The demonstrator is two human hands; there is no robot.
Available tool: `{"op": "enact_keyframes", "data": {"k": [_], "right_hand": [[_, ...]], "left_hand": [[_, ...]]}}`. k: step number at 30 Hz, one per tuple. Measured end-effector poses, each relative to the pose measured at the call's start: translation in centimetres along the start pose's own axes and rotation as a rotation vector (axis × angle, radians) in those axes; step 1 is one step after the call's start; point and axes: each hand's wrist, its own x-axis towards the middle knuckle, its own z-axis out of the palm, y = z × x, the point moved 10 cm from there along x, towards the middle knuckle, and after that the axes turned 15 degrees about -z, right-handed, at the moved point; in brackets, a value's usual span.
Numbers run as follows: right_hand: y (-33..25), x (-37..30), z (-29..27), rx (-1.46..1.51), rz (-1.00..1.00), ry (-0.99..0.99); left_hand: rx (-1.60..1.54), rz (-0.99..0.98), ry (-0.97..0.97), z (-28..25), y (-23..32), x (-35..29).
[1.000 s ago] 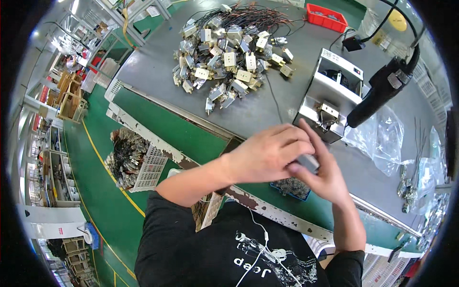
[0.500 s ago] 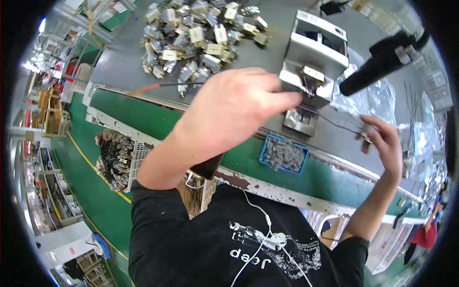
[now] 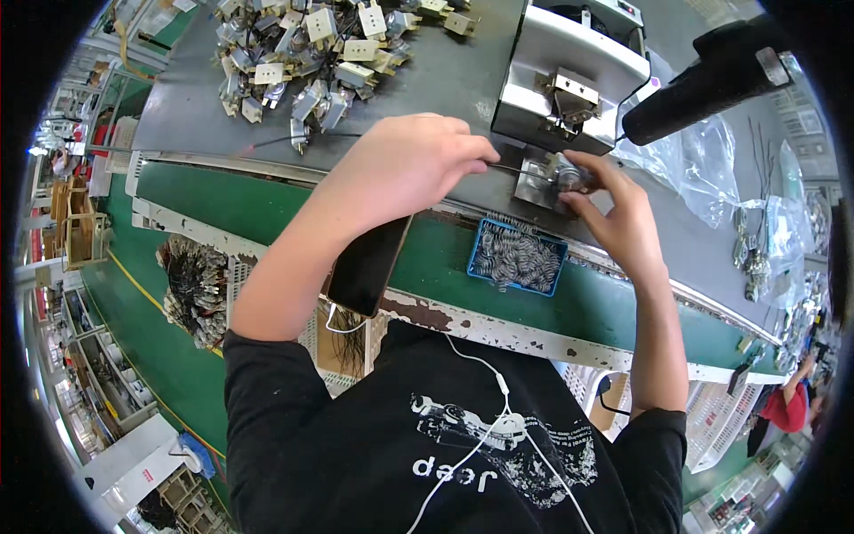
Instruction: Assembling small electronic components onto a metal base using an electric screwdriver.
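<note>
My left hand (image 3: 418, 165) is closed, thumb and fingers pinching a thin dark wire (image 3: 511, 168). The wire's other end trails out to the left, above the bench edge, and turns reddish at its tip. My right hand (image 3: 618, 205) grips a small metal part (image 3: 569, 176) between thumb and fingers, partly hidden by them. That part is over a low steel block (image 3: 534, 185) in front of a grey metal bench machine (image 3: 569, 58). The wire runs from my left hand up to the part; whether they are joined I cannot tell. A pale block with small holes (image 3: 576, 87) sits on the machine's front.
A pile of metal parts with pale blocks (image 3: 311, 71) lies at the back left. A blue tray of springs (image 3: 518, 258) and a dark phone (image 3: 369, 267) are near the front edge. A black tube (image 3: 694, 100) juts in from the right, above clear plastic bags (image 3: 698, 173).
My right hand has brought the metal part left, from the right side of the bench to the steel block. My left hand has shifted slightly left, still on the wire. The view has shifted too.
</note>
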Motion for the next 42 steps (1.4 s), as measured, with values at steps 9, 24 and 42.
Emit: {"op": "enact_keyframes", "data": {"k": [9,24,42], "right_hand": [[-2.9,1.1,0.6,-0.39,-0.262,-0.065],[-3.9,0.8,0.8,-0.47,-0.299,-0.031],[-7.2,4.5,-14.0,0.197,-0.472,0.71]], "left_hand": [[-0.028,-0.01,-0.09,1.9,0.0,1.2],[-0.046,0.014,-0.086,4.0,-0.5,1.4],[-0.384,0.128,0.178,6.5,2.8,2.1]]}}
